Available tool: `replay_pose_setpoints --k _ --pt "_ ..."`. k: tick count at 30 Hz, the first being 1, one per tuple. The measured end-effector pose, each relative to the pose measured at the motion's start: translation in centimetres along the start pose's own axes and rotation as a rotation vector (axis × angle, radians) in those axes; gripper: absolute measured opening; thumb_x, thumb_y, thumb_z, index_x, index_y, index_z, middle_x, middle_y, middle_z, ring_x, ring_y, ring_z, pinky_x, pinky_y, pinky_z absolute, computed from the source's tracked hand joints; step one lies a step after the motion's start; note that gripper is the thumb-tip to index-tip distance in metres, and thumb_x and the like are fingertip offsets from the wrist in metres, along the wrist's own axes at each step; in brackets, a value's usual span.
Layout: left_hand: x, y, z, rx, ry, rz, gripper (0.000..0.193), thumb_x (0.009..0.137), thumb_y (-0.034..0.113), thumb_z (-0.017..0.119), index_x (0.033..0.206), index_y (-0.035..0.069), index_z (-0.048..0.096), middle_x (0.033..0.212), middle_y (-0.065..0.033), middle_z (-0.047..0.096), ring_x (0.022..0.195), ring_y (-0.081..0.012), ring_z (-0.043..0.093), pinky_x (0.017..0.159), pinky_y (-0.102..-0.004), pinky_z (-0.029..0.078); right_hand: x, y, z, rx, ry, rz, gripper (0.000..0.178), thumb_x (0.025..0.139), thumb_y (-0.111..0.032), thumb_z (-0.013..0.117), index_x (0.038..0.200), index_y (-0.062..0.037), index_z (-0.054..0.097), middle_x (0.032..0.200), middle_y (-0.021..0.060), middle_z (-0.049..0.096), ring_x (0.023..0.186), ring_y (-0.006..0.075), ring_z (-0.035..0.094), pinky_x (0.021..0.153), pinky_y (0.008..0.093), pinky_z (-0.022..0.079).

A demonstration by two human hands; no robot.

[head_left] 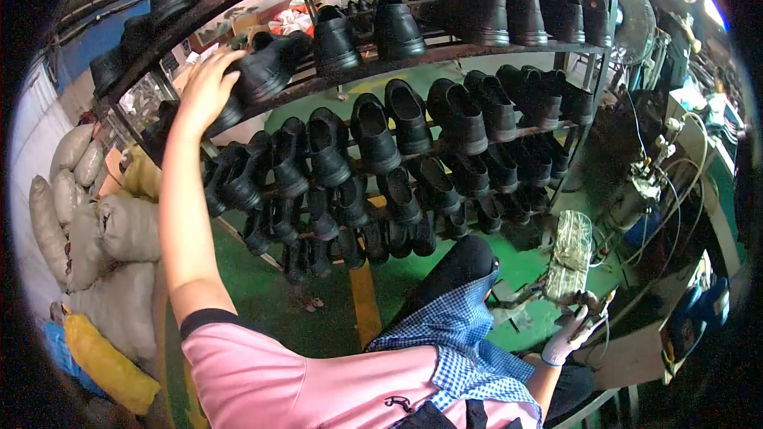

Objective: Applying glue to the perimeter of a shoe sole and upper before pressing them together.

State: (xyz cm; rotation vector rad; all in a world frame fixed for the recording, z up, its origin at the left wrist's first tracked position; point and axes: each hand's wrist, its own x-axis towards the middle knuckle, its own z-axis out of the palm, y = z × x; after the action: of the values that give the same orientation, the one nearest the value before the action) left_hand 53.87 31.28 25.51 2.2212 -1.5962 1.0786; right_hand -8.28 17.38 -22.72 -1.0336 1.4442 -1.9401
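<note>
My bare left hand point(208, 89) reaches up to the left end of a rack shelf. Its fingers are apart and slightly bent, beside a black shoe point(266, 70), and nothing shows between them. Whether the fingertips touch this shoe is unclear. Low on the right, my right hand point(566, 338) wears a white glove. Its fingers are closed around something thin and small that I cannot make out. Just beyond this glove stands a long pad point(569, 250) wrapped in shiny, pale film or tape.
A dark metal rack point(429, 54) spans the front, its sloping tiers lined with black shoes point(373, 133). Stuffed sacks point(131, 226) and a yellow sack point(107, 361) pile up at left. To the right are a machine with hoses point(644, 179), a large fan point(628, 16) and another person point(675, 40).
</note>
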Motion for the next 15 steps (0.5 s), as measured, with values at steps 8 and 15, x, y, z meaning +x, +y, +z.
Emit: replay_pose_setpoints --k 8,15 --pt "3.1 3.2 3.3 -0.35 0.071 0.017 0.042 0.094 0.022 0.067 0.136 0.015 0.061 0.128 -0.0157 0.066 0.123 -0.035 0.06 0.107 -0.0433 0.046 -0.6 -2.3 0.5 0.125 -0.081 0.091 0.042 0.101 -0.012 0.057 0.142 -0.0127 0.049 0.114 0.0054 0.067 0.07 0.0113 0.063 0.053 0.0233 0.049" --pt "-2.1 -3.3 -2.0 0.016 -0.211 -0.327 0.06 0.086 0.048 0.075 0.127 0.006 0.066 0.127 -0.0203 0.064 0.124 -0.0351 0.058 0.109 -0.0412 0.041 -0.3 -4.5 0.3 -0.006 -0.121 0.184 0.043 0.102 -0.012 0.056 0.143 -0.0126 0.047 0.121 0.0057 0.063 0.087 0.0119 0.063 0.064 0.0262 0.054"
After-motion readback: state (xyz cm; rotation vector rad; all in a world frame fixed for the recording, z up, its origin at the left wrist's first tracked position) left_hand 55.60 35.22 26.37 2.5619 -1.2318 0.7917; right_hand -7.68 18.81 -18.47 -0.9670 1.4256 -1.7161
